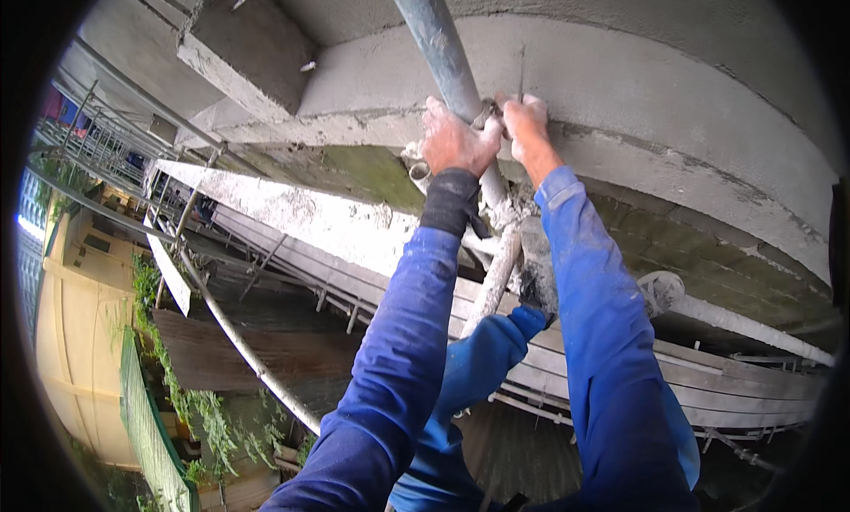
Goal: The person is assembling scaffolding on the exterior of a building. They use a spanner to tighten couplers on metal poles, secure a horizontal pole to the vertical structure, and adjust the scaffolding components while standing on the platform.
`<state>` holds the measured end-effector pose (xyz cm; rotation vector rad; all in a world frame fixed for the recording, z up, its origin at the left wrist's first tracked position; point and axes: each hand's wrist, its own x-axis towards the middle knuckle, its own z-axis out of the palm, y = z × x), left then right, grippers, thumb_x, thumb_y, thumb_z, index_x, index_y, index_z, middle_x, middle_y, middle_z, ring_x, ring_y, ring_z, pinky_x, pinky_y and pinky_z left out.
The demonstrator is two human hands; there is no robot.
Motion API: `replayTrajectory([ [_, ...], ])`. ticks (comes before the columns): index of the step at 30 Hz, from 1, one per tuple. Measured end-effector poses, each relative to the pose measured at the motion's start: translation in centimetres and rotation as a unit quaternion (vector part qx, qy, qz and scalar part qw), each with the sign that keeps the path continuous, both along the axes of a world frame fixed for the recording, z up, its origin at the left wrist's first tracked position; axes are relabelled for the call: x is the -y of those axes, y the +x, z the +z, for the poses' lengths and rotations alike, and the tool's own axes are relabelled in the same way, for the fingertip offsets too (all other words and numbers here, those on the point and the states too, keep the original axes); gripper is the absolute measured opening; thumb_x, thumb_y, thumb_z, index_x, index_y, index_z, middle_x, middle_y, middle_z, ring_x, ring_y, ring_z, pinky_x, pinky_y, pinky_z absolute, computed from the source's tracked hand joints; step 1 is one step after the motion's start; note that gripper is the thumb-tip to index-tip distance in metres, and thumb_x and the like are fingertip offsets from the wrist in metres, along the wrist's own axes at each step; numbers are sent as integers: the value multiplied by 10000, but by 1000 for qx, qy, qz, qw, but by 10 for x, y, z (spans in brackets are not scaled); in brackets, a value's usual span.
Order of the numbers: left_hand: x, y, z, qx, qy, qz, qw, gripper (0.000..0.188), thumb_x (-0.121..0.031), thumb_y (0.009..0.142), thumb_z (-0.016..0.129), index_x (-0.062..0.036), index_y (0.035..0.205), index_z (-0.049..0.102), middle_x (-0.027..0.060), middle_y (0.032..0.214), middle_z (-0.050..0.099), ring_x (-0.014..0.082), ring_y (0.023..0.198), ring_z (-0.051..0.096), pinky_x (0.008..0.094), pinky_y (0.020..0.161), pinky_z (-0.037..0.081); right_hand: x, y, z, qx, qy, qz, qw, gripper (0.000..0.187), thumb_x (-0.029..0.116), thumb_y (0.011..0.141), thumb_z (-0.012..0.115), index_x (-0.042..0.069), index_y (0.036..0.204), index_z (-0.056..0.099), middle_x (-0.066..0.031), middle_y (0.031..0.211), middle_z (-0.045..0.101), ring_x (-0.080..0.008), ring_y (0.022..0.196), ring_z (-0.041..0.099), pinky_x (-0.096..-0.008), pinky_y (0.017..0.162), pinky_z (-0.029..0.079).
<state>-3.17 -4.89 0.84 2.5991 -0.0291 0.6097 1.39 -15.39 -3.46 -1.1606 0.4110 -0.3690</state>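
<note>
L hand (456, 142): fingers curled in round the scaffold pole (432, 43), closed on it w/ thumb toward a small metal fitting (486, 114); far fingertips hidden behind pole. R hand (529, 130): just R of pole, fingers bent & drawn nearly tog. at the fitting; could not tell if they gripped it, tips partly hidden. Both hands had pale dust on them.

Fitting sat on pole, betw. the two hands. Thin dark rod (521, 69) stood above R hand, R of pole; unclear if held. Dark cuff (450, 202) wrapped L wrist, below the grip on pole; blue sleeves (584, 273) covered both forearms.

Pole slanted from top edge down betw. hands; under them, a crusted joint (505, 215) approx. in line w/ it. Open tube end (421, 173) showed just L of pole. Person's leg in blue trousers (478, 366) was below pole, dusty dark shoe (538, 286) below & slightly R.

Curved concrete ledge (637, 96) ran behind pole, both sides; concrete block (248, 47) upper L of it. Pale splattered plank (292, 215) lay L of & lower than the grip. Well L of pole: yellow bldg. (84, 326), green roof (150, 423), trailing plants (212, 415).
</note>
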Motion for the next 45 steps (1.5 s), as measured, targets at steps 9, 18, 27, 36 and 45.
replayTrajectory([
  [9,-31,21,-9,29,-66,-117,991,947,-505,632,773,95,1256,389,257,1172,515,377,1155,511,450,956,437,1,-79,-31,-33,-32,53,998,338,394,927,599,61,952,550,10,655,473,-61,391,367,-242,331,258],
  [18,-37,-23,-46,-1,-151,-70,986,1074,-639,609,774,124,1267,403,276,1159,496,337,1118,511,410,948,446,69,-218,-85,-152,-89,166,970,214,262,907,601,50,935,587,-17,683,562,-67,446,433,-239,373,314],
  [27,-84,-55,-78,-94,-454,-185,866,478,-297,813,743,2,1114,523,101,920,622,156,788,613,291,671,496,144,-318,-33,-152,-360,255,884,226,249,870,592,27,846,620,-12,653,588,-96,554,507,-275,518,412],
  [36,-110,-185,-81,-326,-288,-328,839,621,-307,760,749,34,1196,469,156,1043,630,170,933,619,316,799,514,135,-492,87,-196,-179,147,953,229,154,903,572,-15,1053,612,-19,731,614,-36,535,472,-196,478,370],
  [45,118,-91,41,-164,-145,-436,873,906,-515,670,779,95,1262,465,232,1069,629,268,974,620,387,854,504,127,-539,79,-187,-131,32,973,217,142,915,592,-3,1077,613,-2,714,597,-27,535,452,-201,471,361],
])
